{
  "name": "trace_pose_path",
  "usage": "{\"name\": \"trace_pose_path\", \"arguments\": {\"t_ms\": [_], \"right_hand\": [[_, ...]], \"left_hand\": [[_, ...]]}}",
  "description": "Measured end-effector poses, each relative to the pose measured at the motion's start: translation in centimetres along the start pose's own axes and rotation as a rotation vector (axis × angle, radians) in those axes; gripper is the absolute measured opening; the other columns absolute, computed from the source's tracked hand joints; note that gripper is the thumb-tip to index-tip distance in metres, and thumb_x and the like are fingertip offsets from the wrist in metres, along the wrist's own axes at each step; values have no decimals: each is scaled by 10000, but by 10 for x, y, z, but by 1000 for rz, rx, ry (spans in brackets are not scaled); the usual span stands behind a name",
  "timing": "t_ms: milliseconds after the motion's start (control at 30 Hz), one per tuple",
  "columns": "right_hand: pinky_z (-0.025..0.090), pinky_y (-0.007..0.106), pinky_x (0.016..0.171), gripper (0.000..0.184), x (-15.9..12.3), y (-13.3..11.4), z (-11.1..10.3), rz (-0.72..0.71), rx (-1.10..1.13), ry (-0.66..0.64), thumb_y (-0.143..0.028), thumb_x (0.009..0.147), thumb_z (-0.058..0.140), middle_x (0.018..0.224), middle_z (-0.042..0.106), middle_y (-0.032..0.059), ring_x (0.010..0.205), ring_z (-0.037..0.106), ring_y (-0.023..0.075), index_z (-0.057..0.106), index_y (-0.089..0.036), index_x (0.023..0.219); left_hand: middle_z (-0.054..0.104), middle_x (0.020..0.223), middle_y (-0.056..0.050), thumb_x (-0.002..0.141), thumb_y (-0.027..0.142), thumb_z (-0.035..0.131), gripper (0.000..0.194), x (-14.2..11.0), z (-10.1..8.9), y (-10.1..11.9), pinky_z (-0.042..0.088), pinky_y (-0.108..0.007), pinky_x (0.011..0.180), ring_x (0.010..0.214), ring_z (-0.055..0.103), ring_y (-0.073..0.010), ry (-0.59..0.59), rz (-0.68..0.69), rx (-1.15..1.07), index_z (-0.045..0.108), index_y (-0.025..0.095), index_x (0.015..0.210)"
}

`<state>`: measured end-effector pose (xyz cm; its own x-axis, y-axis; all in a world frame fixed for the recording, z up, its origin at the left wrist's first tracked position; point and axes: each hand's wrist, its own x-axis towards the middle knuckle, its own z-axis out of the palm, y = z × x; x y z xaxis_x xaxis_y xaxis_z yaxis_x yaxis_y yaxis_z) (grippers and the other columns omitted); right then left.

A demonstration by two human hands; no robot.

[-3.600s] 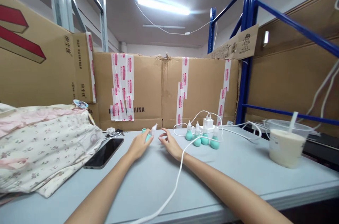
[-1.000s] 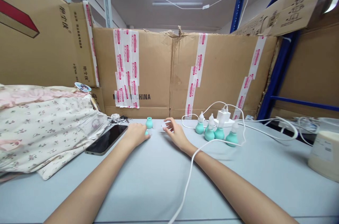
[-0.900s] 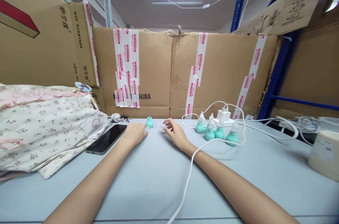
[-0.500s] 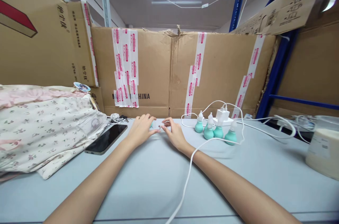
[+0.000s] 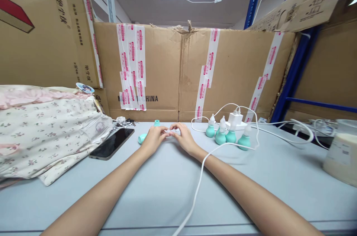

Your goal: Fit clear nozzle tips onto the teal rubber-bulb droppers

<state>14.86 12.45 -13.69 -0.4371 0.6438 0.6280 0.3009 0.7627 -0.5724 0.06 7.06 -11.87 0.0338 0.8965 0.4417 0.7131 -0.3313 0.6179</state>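
- In the middle of the grey table (image 5: 167, 195), the left hand (image 5: 153, 140) curves inward, thumb and fingertips drawn near each other; whether it has hold of anything small, I cannot tell.
- Opposite it, the right hand (image 5: 184, 138) is half curled, its thumb and fingers bent toward the left fingertips, touching or just short of them; what it may pinch is too small to make out.
- Just left of the left hand, a teal lying bulb (image 5: 141, 139) rests on its side.
- Behind the left hand, a teal standing bulb (image 5: 157, 123) shows its open mouth upward, its lower part hidden by the hand.
- Right of the right hand, four bulbs (image 5: 220, 138), also teal, stand in a group with clear tips (image 5: 222, 122) on top.
- Behind them sits a white plug (image 5: 235, 119); a white cable (image 5: 199, 186) loops around the group and passes across the right wrist in the view.
- To the left lie a dark phone (image 5: 113, 144), a silvery bundle (image 5: 122, 121) and flowered cloth (image 5: 47, 132) with a round badge (image 5: 85, 88).
- At the far right stands a cup (image 5: 340, 158) of pale drink, partly cut off.
- At the back, taped cardboard (image 5: 163, 65) walls the table, near a blue rack (image 5: 296, 74).
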Motion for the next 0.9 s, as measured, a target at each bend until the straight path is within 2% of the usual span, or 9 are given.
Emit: {"name": "trace_pose_path", "arguments": {"t_ms": [133,333,433,533,667,767,900], "right_hand": [[285,255,817,201,2,2,-1,-27,-29,11,-342,799,539,910,544,-4,884,442,121,557,-156,875],[273,269,809,170,0,1,0,-45,-116,-4,-302,844,472,943,534,-3,919,435,123,521,-151,902],[270,282,834,212,-1,-1,0,-19,-111,18,-328,840,477,981,535,1,934,444,123,498,-159,967],[280,277,861,270,-1,-1,0,-55,-87,57,-349,820,515,1041,545,-13,968,462,119,533,-202,1046],[296,273,858,218,0,0,-2,-134,-109,99,-395,809,523,979,585,-21,937,488,125,666,-239,863],[319,266,805,185,1,-2,-4,-144,-117,144,-382,782,561,916,599,-26,851,495,112,682,-248,822],[329,262,787,194,2,-6,-6,-124,-59,142,-387,747,598,861,608,-13,823,502,115,684,-219,787]], "left_hand": [[620,719,2,748,282,513,244,1,5,-2,422,-191,627,572,556,-80,-10,-25,-76,640,166,921],[623,722,16,728,287,521,248,2,4,-2,435,-202,625,532,552,-80,9,-70,-59,636,179,920],[623,728,2,736,326,521,277,2,4,-2,432,-205,600,503,538,-81,30,-93,-50,628,160,929],[623,749,-4,748,344,510,279,2,4,-2,433,-208,627,490,524,-71,48,-83,-26,632,161,919],[623,749,14,749,350,508,286,1,5,-2,420,-219,664,489,512,-67,58,-86,30,632,194,955],[621,733,16,751,357,502,290,0,5,0,403,-221,670,500,502,-69,71,-84,54,639,205,956],[622,746,15,756,347,488,286,-1,3,2,380,-207,651,528,498,-67,68,-70,77,646,223,960]]}}
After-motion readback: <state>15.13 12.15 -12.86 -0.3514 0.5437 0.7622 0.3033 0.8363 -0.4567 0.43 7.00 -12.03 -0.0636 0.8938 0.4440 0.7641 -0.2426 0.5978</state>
